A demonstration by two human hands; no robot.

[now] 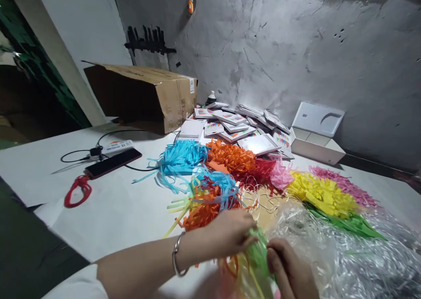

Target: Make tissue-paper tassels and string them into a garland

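A light green paper-strip tassel [259, 251] hangs between my hands, blurred at its lower end. My left hand [232, 231], with a silver bangle on the wrist, is closed over its top. My right hand [291, 268] pinches the tassel's right side between thumb and fingers. Below them dangle yellow and orange strips. Just beyond my left hand lies a mixed bunch of orange and blue tassels [205, 209]. Thin white strings [259, 202] lie loosely on a brown sheet past my fingers.
Blue [184, 156], orange [232, 154] and yellow tassels [322, 193] lie across the table. Silver tinsel [378, 264] and clear plastic fill the right. Behind are flat printed boxes [233, 119], an open white box [315, 145] and a cardboard carton [177, 101]. A phone [113, 163] lies left.
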